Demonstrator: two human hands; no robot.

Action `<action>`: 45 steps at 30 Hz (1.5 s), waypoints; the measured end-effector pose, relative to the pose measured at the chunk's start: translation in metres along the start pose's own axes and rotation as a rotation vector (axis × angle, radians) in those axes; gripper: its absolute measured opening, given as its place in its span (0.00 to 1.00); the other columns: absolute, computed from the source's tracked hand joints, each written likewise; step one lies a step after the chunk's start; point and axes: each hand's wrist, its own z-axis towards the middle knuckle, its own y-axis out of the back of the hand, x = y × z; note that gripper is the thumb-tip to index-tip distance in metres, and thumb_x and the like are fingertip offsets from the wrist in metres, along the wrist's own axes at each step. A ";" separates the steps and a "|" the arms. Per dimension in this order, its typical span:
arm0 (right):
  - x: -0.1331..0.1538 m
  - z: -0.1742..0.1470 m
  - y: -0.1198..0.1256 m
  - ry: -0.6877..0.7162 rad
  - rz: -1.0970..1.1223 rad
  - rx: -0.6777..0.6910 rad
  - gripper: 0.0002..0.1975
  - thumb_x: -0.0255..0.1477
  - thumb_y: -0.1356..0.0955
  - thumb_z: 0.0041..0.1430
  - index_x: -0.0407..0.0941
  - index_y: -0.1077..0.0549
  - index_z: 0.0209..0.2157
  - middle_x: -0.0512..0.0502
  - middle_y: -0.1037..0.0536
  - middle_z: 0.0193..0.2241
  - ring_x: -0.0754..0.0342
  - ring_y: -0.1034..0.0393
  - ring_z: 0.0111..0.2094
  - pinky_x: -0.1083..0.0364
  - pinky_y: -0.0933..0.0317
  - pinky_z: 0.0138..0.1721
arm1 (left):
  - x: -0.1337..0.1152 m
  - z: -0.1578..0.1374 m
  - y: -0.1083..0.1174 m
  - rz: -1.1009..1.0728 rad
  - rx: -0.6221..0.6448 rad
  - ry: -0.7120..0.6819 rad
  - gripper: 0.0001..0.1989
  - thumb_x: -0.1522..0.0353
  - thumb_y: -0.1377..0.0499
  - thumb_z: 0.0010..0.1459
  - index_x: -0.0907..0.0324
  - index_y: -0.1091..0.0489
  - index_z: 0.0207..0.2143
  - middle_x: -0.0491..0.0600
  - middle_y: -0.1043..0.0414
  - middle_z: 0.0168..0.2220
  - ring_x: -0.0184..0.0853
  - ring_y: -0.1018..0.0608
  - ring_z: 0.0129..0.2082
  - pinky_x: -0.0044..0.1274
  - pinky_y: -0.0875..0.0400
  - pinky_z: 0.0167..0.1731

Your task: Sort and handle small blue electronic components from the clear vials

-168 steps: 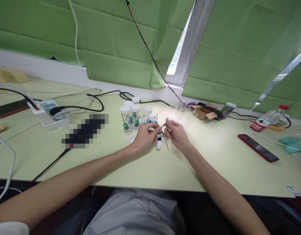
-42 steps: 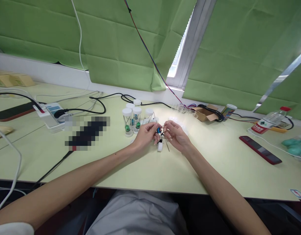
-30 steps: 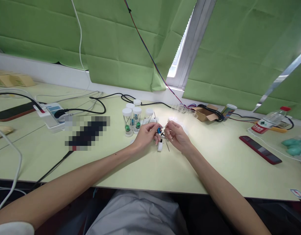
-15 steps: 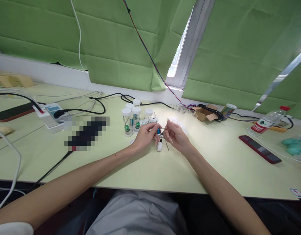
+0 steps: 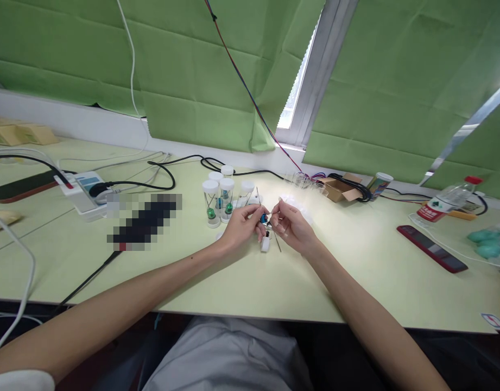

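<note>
My left hand (image 5: 246, 224) is closed in a pinch on a small blue ball (image 5: 263, 218) with thin dark wires about it, much like the pieces in the tubes. Close on its right, my right hand (image 5: 291, 224) is pinched too, fingertips at a thin strand by the ball; what exactly they grip is too small to make out. Just below the fingers stands a small white bottle (image 5: 265, 244) with a black neck. A thin dark rod (image 5: 278, 244) slants down beside it. Several clear tubes (image 5: 211, 205) with white lids, some holding green balls and wires, stand left of my hands.
Behind my right hand lie whitish translucent pieces (image 5: 298, 206). An open cardboard box (image 5: 340, 188) with black cable is at the back. On the right are a red-edged phone (image 5: 431, 248) and a plastic bottle (image 5: 447, 202). A power strip (image 5: 87, 196) stands left.
My right fingertips have shifted very slightly, while my left hand stays in place. At the far right edge a blurred tan shape, perhaps part of another person, has come into view.
</note>
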 end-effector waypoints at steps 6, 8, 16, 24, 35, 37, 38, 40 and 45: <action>-0.001 0.000 0.002 0.001 0.008 0.028 0.15 0.41 0.28 0.58 0.42 0.26 0.30 0.51 0.25 0.22 0.64 0.39 0.17 0.62 0.44 0.19 | -0.002 0.000 -0.001 -0.037 -0.006 0.003 0.16 0.57 0.42 0.61 0.61 0.31 0.30 0.47 0.29 0.20 0.29 0.28 0.16 0.21 0.32 0.18; -0.001 0.000 0.002 0.001 0.002 0.027 0.15 0.40 0.29 0.59 0.42 0.26 0.30 0.50 0.24 0.23 0.64 0.39 0.17 0.62 0.43 0.19 | -0.002 0.000 -0.001 -0.051 -0.010 0.000 0.17 0.56 0.41 0.60 0.61 0.31 0.31 0.47 0.30 0.20 0.29 0.27 0.17 0.21 0.32 0.18; -0.001 -0.001 0.002 0.013 0.019 0.030 0.14 0.40 0.27 0.57 0.43 0.25 0.32 0.50 0.23 0.25 0.63 0.39 0.19 0.62 0.43 0.20 | -0.001 0.001 -0.001 -0.091 0.007 0.004 0.18 0.54 0.40 0.59 0.62 0.30 0.32 0.47 0.30 0.21 0.29 0.27 0.18 0.22 0.31 0.19; 0.002 -0.003 -0.003 0.013 -0.001 0.022 0.13 0.38 0.25 0.53 0.44 0.26 0.32 0.50 0.22 0.27 0.63 0.40 0.20 0.61 0.43 0.20 | -0.002 0.001 -0.001 -0.162 0.018 0.009 0.19 0.54 0.38 0.57 0.62 0.29 0.33 0.47 0.30 0.24 0.30 0.26 0.21 0.22 0.30 0.19; 0.001 -0.002 -0.001 0.017 -0.003 0.010 0.13 0.36 0.24 0.51 0.44 0.27 0.32 0.51 0.23 0.26 0.63 0.40 0.20 0.61 0.43 0.20 | -0.005 0.000 -0.001 -0.165 0.022 0.030 0.20 0.53 0.38 0.57 0.62 0.29 0.35 0.48 0.29 0.26 0.30 0.25 0.22 0.22 0.29 0.21; 0.000 -0.001 0.001 0.023 -0.008 0.002 0.13 0.36 0.24 0.51 0.44 0.28 0.32 0.51 0.23 0.27 0.62 0.40 0.20 0.61 0.44 0.19 | -0.005 0.000 -0.001 -0.167 0.026 0.027 0.19 0.53 0.38 0.57 0.62 0.29 0.35 0.48 0.28 0.27 0.30 0.25 0.22 0.22 0.29 0.21; -0.001 0.000 0.001 0.028 -0.010 0.001 0.13 0.36 0.24 0.51 0.45 0.28 0.32 0.51 0.23 0.27 0.62 0.40 0.20 0.61 0.44 0.19 | -0.005 0.000 -0.001 -0.168 0.028 0.023 0.19 0.54 0.38 0.57 0.62 0.29 0.35 0.48 0.28 0.27 0.29 0.26 0.22 0.22 0.29 0.21; -0.002 0.001 0.003 0.044 -0.008 0.004 0.13 0.35 0.24 0.52 0.44 0.28 0.32 0.51 0.23 0.26 0.63 0.40 0.19 0.62 0.44 0.19 | -0.005 0.000 -0.001 -0.164 0.033 0.015 0.19 0.54 0.38 0.57 0.62 0.29 0.34 0.49 0.29 0.28 0.29 0.25 0.23 0.22 0.29 0.21; -0.004 0.002 0.004 0.070 -0.026 -0.016 0.13 0.36 0.24 0.52 0.45 0.29 0.31 0.53 0.26 0.23 0.63 0.41 0.18 0.62 0.45 0.19 | -0.004 0.000 -0.001 -0.136 0.031 0.004 0.18 0.54 0.38 0.57 0.62 0.30 0.32 0.48 0.30 0.27 0.30 0.25 0.23 0.21 0.29 0.21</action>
